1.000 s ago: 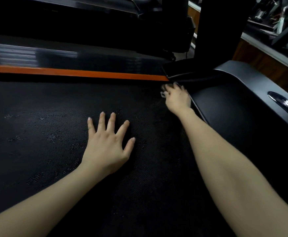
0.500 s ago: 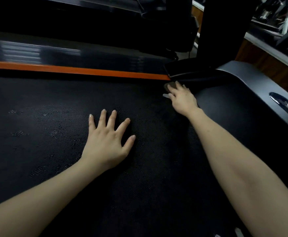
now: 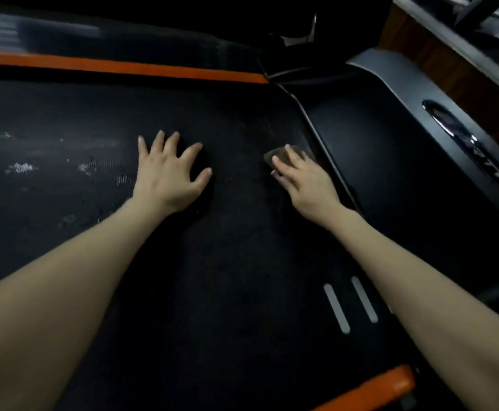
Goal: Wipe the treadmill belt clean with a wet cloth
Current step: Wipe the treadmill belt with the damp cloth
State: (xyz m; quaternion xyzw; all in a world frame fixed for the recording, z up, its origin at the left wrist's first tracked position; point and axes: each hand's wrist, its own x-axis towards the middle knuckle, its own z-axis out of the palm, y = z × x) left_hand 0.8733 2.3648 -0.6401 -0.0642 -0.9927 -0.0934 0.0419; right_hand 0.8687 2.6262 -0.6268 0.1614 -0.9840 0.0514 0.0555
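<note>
On the belt: a black, fine-textured treadmill belt [image 3: 236, 262] is seen filling most of the view, with pale dusty smears [image 3: 23, 167] scattered over its left part.
Left hand: the left hand [image 3: 168, 173] is laid flat on the belt, palm down, fingers spread wide, nothing held.
Right hand: the right hand [image 3: 304, 180] is pressed palm down on the cloth, fingers extended and close together over it.
Cloth: a small, dark brownish cloth [image 3: 275, 157] is pinned to the belt under the right fingertips, near the belt's right edge, only its far end showing.
Right side: a dark grey, curved plastic motor cover [image 3: 390, 161] is set just beside the cloth.
Far edge: an orange side strip [image 3: 117, 66] is run along the belt.
Near edge: two short, pale grey bars [image 3: 350, 305] are marked beside the right forearm.
</note>
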